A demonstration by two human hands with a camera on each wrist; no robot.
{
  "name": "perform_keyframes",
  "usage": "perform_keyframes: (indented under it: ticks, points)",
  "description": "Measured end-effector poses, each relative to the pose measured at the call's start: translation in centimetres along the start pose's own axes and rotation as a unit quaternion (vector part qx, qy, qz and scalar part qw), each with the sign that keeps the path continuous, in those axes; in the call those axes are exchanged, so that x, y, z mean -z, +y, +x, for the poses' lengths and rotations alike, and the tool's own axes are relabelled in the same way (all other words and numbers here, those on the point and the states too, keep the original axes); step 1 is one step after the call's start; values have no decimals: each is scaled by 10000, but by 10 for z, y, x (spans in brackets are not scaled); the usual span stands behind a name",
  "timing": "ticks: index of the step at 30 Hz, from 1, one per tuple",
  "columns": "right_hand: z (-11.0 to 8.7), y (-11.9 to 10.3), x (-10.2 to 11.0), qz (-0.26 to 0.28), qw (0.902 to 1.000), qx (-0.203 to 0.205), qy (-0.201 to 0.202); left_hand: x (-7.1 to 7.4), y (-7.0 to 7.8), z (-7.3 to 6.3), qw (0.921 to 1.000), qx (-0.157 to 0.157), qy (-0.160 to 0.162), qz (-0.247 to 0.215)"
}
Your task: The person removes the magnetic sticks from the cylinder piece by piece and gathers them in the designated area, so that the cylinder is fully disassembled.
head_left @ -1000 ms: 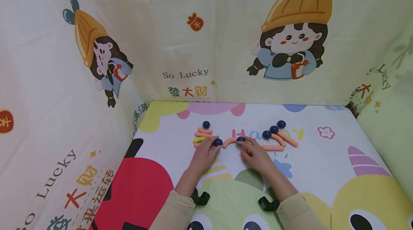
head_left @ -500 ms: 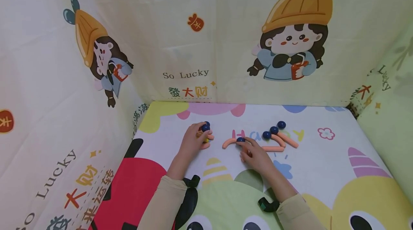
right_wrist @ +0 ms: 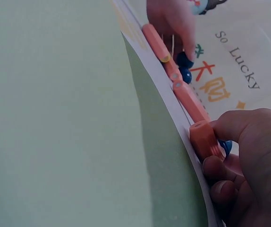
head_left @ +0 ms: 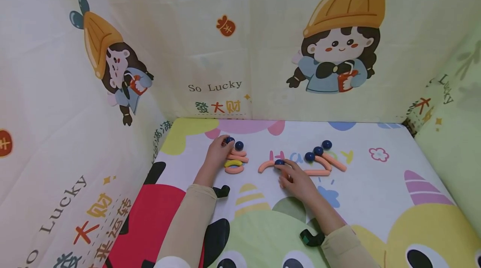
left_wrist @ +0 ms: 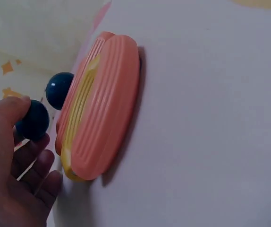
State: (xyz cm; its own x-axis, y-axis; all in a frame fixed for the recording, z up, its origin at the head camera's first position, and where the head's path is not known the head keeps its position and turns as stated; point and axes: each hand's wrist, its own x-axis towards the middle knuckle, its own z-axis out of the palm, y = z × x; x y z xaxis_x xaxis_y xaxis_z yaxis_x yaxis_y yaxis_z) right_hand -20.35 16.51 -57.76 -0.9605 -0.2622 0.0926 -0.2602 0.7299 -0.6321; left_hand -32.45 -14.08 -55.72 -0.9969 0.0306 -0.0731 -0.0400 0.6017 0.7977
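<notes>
My left hand (head_left: 217, 155) pinches a dark blue ball (left_wrist: 32, 120) between thumb and fingertips, at the far left of a small row of pieces. Beside that ball lies another blue ball (head_left: 239, 145), at the top of several salmon rods (head_left: 237, 159). A yellow arched piece (head_left: 234, 163) sits among them, above a curved salmon piece (head_left: 234, 170). My right hand (head_left: 297, 180) pinches a salmon rod (right_wrist: 202, 138), mostly hidden from the head view. Another blue ball (head_left: 279, 162) shows right at its fingertips. A curved salmon rod (head_left: 265, 166) adjoins this ball on the left.
Right of my right hand lie a straight salmon rod (head_left: 317, 173), a curved rod (head_left: 324, 162), a slanting rod (head_left: 335, 162) and three blue balls (head_left: 318, 151). The printed tabletop (head_left: 375, 188) meets cloth walls (head_left: 270, 101) at the back and sides.
My left hand has carried its blue ball left and away from me, from beside the curved rod to the upper left of the stacked pieces. My right hand has stayed in place.
</notes>
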Motion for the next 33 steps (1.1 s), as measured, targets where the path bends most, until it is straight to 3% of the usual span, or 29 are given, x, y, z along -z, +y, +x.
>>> perform_keyframes:
  ticks: [15, 33]
  points:
    - [0, 1, 0, 38, 10000, -23, -1, -7, -9, 8, 9978, 29, -185, 629]
    - [0, 2, -1, 27, 10000, -22, 45, -3, -8, 3, 9947, -384, -267, 912]
